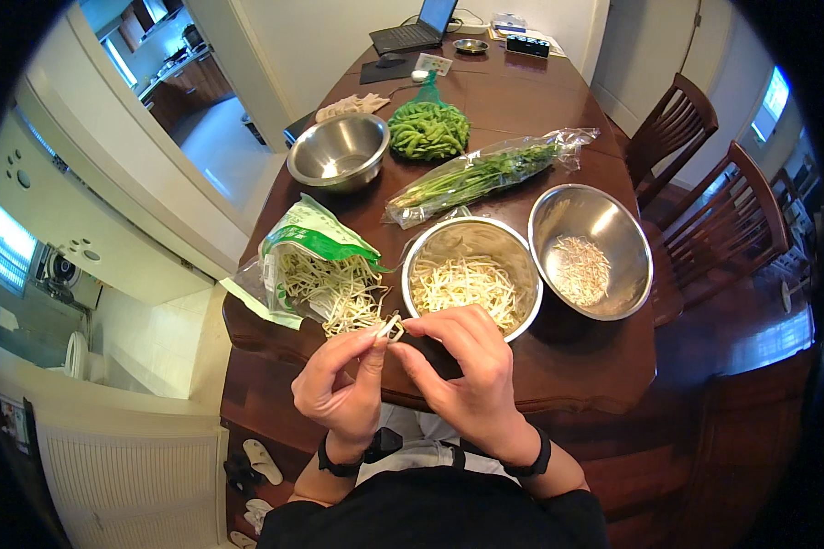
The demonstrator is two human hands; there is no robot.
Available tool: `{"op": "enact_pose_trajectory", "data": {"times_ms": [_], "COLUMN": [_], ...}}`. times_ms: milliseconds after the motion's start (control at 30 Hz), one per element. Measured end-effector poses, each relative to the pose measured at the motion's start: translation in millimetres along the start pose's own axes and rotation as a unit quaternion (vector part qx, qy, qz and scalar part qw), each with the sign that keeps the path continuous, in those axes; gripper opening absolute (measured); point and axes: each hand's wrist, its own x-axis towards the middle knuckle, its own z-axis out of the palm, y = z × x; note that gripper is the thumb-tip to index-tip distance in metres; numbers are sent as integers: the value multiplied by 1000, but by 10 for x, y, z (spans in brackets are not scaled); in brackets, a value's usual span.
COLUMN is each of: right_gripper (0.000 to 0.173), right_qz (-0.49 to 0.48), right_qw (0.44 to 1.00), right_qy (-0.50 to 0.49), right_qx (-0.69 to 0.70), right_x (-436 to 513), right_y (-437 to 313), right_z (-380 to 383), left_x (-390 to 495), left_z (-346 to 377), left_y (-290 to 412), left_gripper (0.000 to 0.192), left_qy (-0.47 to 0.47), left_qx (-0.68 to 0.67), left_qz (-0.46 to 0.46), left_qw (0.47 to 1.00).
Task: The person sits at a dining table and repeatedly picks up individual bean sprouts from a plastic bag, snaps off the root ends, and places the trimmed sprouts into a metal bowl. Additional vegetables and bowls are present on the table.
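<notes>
A pale bean sprout (388, 328) is pinched between the thumb and forefinger of my left hand (340, 384). The thumb and forefinger of my right hand (470, 377) are at the sprout's other side, partly covering it. Just beyond my left hand, a heap of bean sprouts (350, 309) spills out of an open green-and-white plastic bag (316, 230). Past my right hand stands a steel bowl (412, 237) holding whitish sprouts (463, 285). Right of it, another steel bowl (621, 230) contains thin, brownish sprout trimmings (578, 271).
Farther back are an empty steel bowl (302, 158), a green net bag of bean pods (429, 130) and leafy greens in clear plastic (477, 175). A laptop (412, 34), mouse (390, 61) and digital clock (527, 45) occupy the far end. Wooden chairs (728, 206) line the table's right side.
</notes>
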Motion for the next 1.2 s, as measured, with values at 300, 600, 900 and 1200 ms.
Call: {"op": "enact_pose_trajectory", "data": {"times_ms": [300,600,900,1200], "right_gripper": [18,20,34,35], "right_qz": [-6,-36,156,26], "right_qw": [999,997,877,999], "right_qy": [37,-31,128,-35], "right_qx": [9,-62,-437,-10], "right_x": [-14,-28,54,-118], "right_y": [54,141,625,165], "right_z": [3,-231,-1106,-465], "left_x": [-37,42,114,78], "left_z": [56,45,81,218], "left_y": [76,101,16,10], "left_gripper": [19,15,15,15], "left_qy": [-12,-21,2,-23], "left_qx": [-73,-204,-330,-326], "left_qz": [-53,-146,-217,-227], "left_qw": [996,968,919,917]}}
